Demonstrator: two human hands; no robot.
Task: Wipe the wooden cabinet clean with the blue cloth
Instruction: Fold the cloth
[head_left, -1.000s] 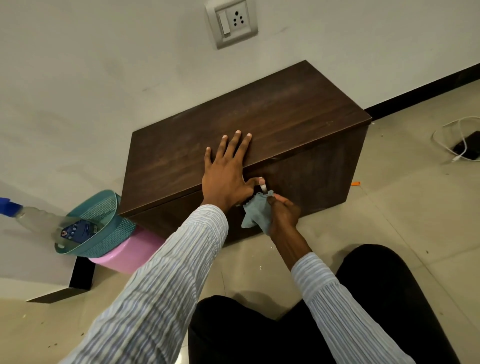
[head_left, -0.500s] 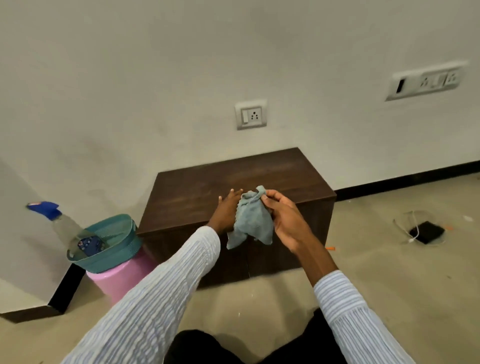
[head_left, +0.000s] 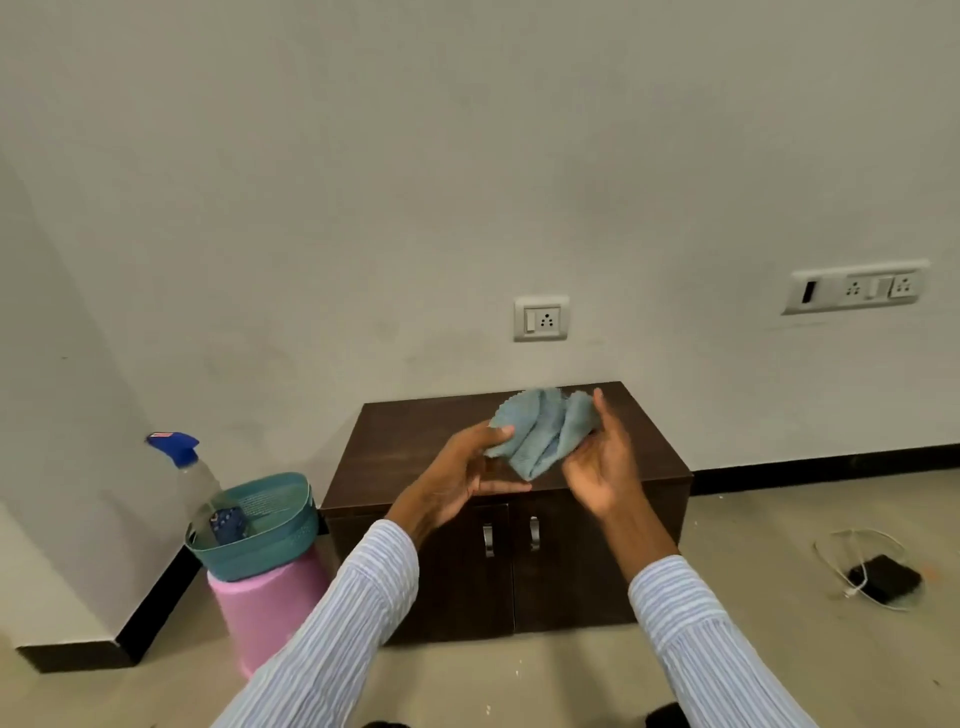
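A low dark wooden cabinet (head_left: 405, 441) with two doors and metal handles stands against the white wall. The blue cloth (head_left: 543, 434) is bunched in the air above the cabinet top, held between both hands. My left hand (head_left: 467, 478) pinches its left edge with thumb and fingers. My right hand (head_left: 602, 462) holds the cloth's right side, palm turned toward me. Neither hand touches the cabinet.
Left of the cabinet a teal basket (head_left: 260, 551) sits on a pink stool (head_left: 260, 613), with a spray bottle (head_left: 187, 467) in it. A dark device with a white cable (head_left: 883, 577) lies on the floor at the right. Wall sockets (head_left: 541, 318) sit above.
The view has pulled back and up from the cabinet. My left hand left the cabinet top and took the cloth too; both hands raised it and spread it between them.
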